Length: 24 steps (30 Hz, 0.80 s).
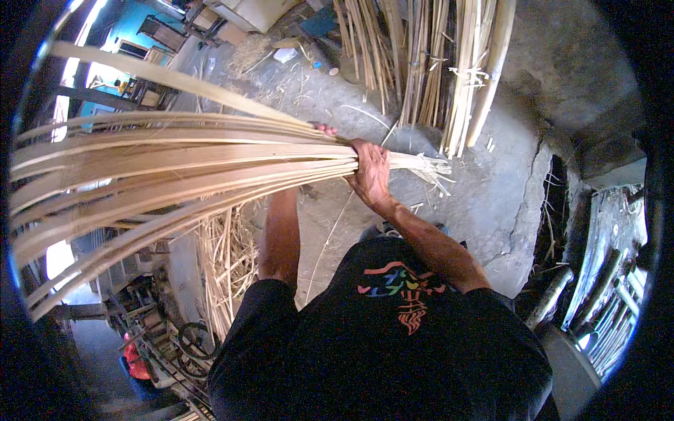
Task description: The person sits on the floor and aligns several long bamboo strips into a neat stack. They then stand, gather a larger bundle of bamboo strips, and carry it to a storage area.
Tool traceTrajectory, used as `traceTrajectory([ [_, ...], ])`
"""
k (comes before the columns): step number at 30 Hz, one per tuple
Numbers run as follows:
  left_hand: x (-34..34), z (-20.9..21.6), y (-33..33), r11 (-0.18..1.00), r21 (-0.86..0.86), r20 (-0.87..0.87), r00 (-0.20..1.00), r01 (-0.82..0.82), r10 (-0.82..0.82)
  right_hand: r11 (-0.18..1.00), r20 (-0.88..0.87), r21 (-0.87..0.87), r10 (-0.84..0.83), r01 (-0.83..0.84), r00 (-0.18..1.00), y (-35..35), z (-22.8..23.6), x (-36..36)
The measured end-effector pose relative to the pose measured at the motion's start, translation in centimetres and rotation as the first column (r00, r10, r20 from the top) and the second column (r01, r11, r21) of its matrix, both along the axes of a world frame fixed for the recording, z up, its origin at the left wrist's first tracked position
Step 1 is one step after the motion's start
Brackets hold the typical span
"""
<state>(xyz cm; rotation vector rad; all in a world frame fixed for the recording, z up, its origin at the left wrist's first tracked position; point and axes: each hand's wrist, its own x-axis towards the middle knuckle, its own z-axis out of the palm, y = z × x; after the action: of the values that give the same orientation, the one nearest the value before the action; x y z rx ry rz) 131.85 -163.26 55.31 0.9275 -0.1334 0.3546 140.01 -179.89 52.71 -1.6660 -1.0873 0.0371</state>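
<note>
A thick bundle of long pale bamboo strips [281,151] lies across in front of me, fanning out wide toward the left. My right hand [371,170] is wrapped over it close to its narrow right end, where thin frayed tips stick out past the fist. Under the strips reaches my left arm, and only the fingertips of my left hand [326,129] show, curled up at the far edge of the bundle. The palm of that hand is hidden beneath the strips. One broad strip spreads away from the others at the far left.
Tall bundles of split bamboo [425,70] stand at the back. A heap of thin shavings [228,256] lies on the left, near a bicycle wheel [196,340]. Scraps litter the concrete floor [484,189]; a dark gap and poles [551,298] are at the right.
</note>
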Motion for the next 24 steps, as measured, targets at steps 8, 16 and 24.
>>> traceTrajectory([
  [8, -0.7, -1.1, -2.2, 0.931, 0.234, -0.238, 0.912, -0.28, 0.334, 0.99, -0.082, 0.037, 0.14, -0.138, 0.987, -0.1, 0.5, 4.1],
  [16, 4.6, 3.7, -3.9, 0.907, 0.324, -0.213, 0.913, -0.269, 0.347, 0.99, -0.165, 0.086, 0.125, -0.112, 0.978, -3.3, 4.6, 9.0],
  [24, 12.5, 1.2, -8.4, 0.834, 0.463, -0.285, 0.842, -0.299, 0.459, 0.993, -0.135, 0.091, 0.088, -0.076, 0.987, -5.5, 3.2, 14.4],
])
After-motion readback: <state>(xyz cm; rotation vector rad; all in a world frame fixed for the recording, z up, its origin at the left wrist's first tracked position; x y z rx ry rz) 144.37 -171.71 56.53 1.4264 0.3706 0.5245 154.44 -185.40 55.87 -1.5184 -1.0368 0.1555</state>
